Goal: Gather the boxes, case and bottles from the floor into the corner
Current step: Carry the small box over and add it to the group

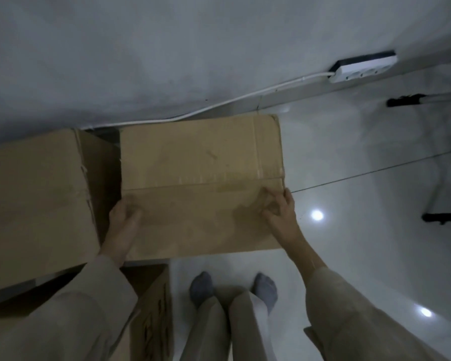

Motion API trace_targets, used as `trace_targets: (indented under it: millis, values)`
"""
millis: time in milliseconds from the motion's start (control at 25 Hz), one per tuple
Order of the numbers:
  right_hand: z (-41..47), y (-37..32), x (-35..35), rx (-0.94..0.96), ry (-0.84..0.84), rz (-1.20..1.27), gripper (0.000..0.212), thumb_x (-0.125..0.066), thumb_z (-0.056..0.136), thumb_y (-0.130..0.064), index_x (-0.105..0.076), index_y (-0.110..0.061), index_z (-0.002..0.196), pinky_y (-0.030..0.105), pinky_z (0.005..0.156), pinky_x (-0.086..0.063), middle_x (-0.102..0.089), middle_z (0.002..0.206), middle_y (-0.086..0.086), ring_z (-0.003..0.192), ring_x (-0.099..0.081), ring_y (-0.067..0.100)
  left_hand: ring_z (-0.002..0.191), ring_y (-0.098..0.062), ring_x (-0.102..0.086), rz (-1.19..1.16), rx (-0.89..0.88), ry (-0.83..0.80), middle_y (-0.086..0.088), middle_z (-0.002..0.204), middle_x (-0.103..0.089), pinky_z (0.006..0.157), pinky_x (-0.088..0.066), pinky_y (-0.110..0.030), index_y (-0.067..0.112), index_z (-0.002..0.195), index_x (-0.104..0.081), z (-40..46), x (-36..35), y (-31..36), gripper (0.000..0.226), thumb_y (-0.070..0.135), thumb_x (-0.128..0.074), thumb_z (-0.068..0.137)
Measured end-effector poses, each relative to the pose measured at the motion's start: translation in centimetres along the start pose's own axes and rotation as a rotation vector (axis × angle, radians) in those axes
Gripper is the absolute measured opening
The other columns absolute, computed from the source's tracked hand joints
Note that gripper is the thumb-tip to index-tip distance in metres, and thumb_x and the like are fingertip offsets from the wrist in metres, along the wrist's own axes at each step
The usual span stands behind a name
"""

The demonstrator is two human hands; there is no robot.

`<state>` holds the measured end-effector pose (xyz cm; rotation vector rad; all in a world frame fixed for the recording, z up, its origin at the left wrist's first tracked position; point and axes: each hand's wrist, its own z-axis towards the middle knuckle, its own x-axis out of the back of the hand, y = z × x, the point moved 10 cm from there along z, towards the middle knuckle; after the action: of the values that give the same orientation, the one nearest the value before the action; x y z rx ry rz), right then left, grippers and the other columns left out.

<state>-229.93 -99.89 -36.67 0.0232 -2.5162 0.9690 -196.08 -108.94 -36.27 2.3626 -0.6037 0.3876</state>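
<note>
Nearest the camera, two feet in grey socks are seen standing on the glossy white tiled floor, with beige trouser legs above them. At the lower left, partly hidden by a beige sleeve, a cardboard box with dark printing is set on the floor. Just beyond the feet, a closed cardboard box is held at both ends: the left hand is laid against its left end, in the narrow gap beside the neighbouring box, with the fingers bent over the near flap, so this grip is closed on the box; the right hand is placed at the box's near right corner, its fingers curled over the edge and its thumb pressed on top, so this grip is likewise closed on the box. Whether the box is resting on the floor or slightly lifted cannot be told. To its left, almost touching it, a larger cardboard box is stacked higher. Behind both boxes the grey wall is met, and a white cable is run along its foot to a white power strip lying at the far right by the wall. Dark-tipped legs of a stand are seen at the right edge of the floor.
</note>
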Motion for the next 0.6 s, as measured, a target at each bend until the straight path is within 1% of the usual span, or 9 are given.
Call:
trace_targets:
  millis: [40, 120, 200, 280, 360, 400, 440, 520, 600]
  values:
    - [-0.5, -0.5, 0.5, -0.004, 0.006, 0.011, 0.049, -0.055, 0.085, -0.012, -0.044, -0.020, 0.133, 0.039, 0.110, -0.033, -0.020, 0.151, 0.011, 0.134, -0.032, 0.033, 0.131, -0.022, -0.036, -0.010, -0.004, 0.006, 0.004, 0.149, -0.030, 0.110, -0.031, -0.048, 0.034, 0.142, -0.027, -0.8, 0.1, 1.3, 0.066, 0.054, -0.042, 0.081]
    - [-1.8, -2.3, 1.6, -0.011, -0.011, 0.059, 0.044, -0.050, 0.089, -0.009, -0.045, -0.015, 0.133, 0.028, 0.101, -0.033, -0.033, 0.144, 0.010, 0.130, -0.038, 0.028, 0.124, -0.018, -0.040, -0.064, -0.050, 0.032, 0.008, 0.139, -0.036, 0.107, -0.034, -0.041, 0.029, 0.140, -0.034, -2.8, 0.3, 4.6, 0.050, 0.040, -0.042, 0.092]
    - [-3.3, -4.7, 3.1, 0.002, -0.048, 0.099, 0.041, -0.048, 0.091, -0.011, -0.046, -0.016, 0.132, 0.026, 0.100, -0.034, -0.041, 0.139, 0.008, 0.127, -0.041, 0.023, 0.121, -0.017, -0.042, -0.082, -0.121, 0.043, 0.005, 0.132, -0.042, 0.102, -0.037, -0.035, 0.025, 0.133, -0.043, -5.2, 0.3, 8.6, 0.038, 0.026, -0.040, 0.096]
    - [-5.2, -7.9, 5.5, 0.041, -0.065, 0.126, 0.038, -0.046, 0.090, -0.011, -0.051, -0.017, 0.127, 0.027, 0.101, -0.035, -0.047, 0.137, 0.007, 0.126, -0.044, 0.021, 0.120, -0.014, -0.042, -0.060, -0.237, 0.044, 0.004, 0.129, -0.046, 0.100, -0.034, -0.027, 0.021, 0.129, -0.048, -8.7, 0.2, 13.2, 0.035, 0.018, -0.040, 0.095]
    - [-7.5, -11.3, 8.4, 0.092, -0.054, 0.136, 0.035, -0.046, 0.090, -0.009, -0.054, -0.016, 0.123, 0.027, 0.096, -0.038, -0.051, 0.133, 0.005, 0.120, -0.047, 0.019, 0.114, -0.009, -0.042, -0.057, -0.345, 0.029, 0.002, 0.123, -0.049, 0.088, -0.034, -0.010, 0.011, 0.126, -0.050, -12.4, 0.2, 17.5, 0.033, 0.011, -0.040, 0.095]
    - [-8.9, -12.9, 10.1, 0.112, -0.039, 0.148, 0.034, -0.046, 0.090, -0.008, -0.055, -0.016, 0.122, 0.024, 0.090, -0.039, -0.053, 0.130, 0.004, 0.116, -0.049, 0.018, 0.111, -0.009, -0.043, -0.059, -0.388, 0.018, 0.000, 0.121, -0.051, 0.080, -0.035, -0.001, 0.007, 0.124, -0.051, -14.3, 0.2, 19.3, 0.031, 0.008, -0.040, 0.094]
    - [-10.8, -14.7, 12.0, 0.133, -0.016, 0.168, 0.033, -0.046, 0.091, -0.008, -0.056, -0.015, 0.121, 0.021, 0.083, -0.039, -0.054, 0.126, 0.003, 0.111, -0.049, 0.016, 0.109, -0.010, -0.044, -0.064, -0.437, -0.005, -0.002, 0.120, -0.053, 0.073, -0.035, 0.003, 0.005, 0.122, -0.052, -16.7, 0.1, 21.4, 0.031, 0.005, -0.040, 0.094]
    - [-14.7, -17.8, 15.4, 0.177, 0.024, 0.212, 0.031, -0.046, 0.091, -0.009, -0.057, -0.015, 0.120, 0.018, 0.078, -0.039, -0.055, 0.118, 0.000, 0.106, -0.051, 0.014, 0.109, -0.011, -0.047, -0.080, -0.515, -0.068, -0.003, 0.116, -0.055, 0.071, -0.039, -0.005, 0.004, 0.122, -0.052, -21.1, -0.5, 24.9, 0.030, 0.004, -0.040, 0.094]
    - [-19.1, -20.3, 18.8, 0.220, 0.075, 0.264, 0.028, -0.045, 0.092, -0.010, -0.057, -0.016, 0.117, 0.024, 0.084, -0.039, -0.056, 0.115, -0.002, 0.105, -0.052, 0.015, 0.109, -0.013, -0.049, -0.065, -0.596, -0.149, -0.003, 0.114, -0.056, 0.072, -0.039, -0.009, 0.006, 0.121, -0.052, -25.7, -1.1, 28.0, 0.030, 0.004, -0.040, 0.094]
